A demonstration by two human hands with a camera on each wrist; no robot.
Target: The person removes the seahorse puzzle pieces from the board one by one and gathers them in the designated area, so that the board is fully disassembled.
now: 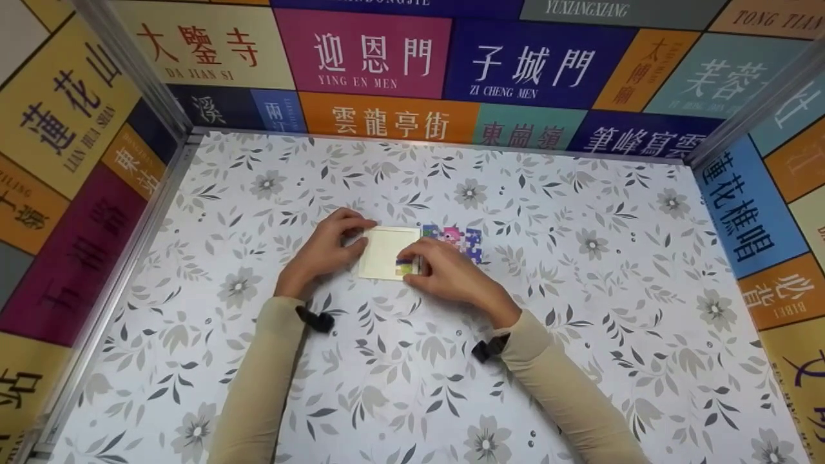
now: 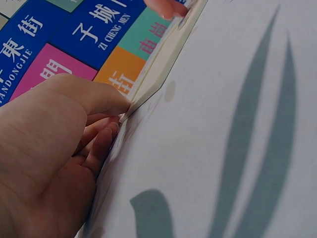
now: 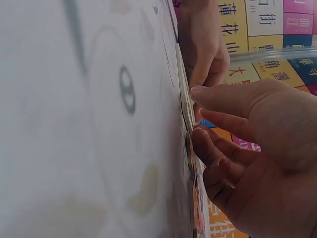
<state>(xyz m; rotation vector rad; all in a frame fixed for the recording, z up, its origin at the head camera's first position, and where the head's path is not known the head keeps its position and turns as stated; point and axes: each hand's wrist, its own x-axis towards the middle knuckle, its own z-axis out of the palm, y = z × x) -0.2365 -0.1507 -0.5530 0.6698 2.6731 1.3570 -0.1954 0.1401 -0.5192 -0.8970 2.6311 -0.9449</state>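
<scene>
A cream puzzle tray (image 1: 379,254) with a raised border lies flat on the table. My left hand (image 1: 327,248) grips its left edge, thumb low and fingers near the top corner; the left wrist view shows this thumb (image 2: 111,99) against the tray's corner. At the tray's lower right corner sits a yellow and blue jigsaw piece (image 1: 404,268). My right hand (image 1: 448,270) pinches this piece between thumb and curled fingers, partly covering it. Several joined jigsaw pieces (image 1: 474,240), purple with a pink figure, lie right of the tray, partly hidden behind that hand.
The table (image 1: 361,399) wears a white cover with grey flowers and leaves. Panels with coloured sign prints stand around it, such as the back panel (image 1: 380,58). Black wrist straps (image 1: 316,318) sit at both sleeve ends.
</scene>
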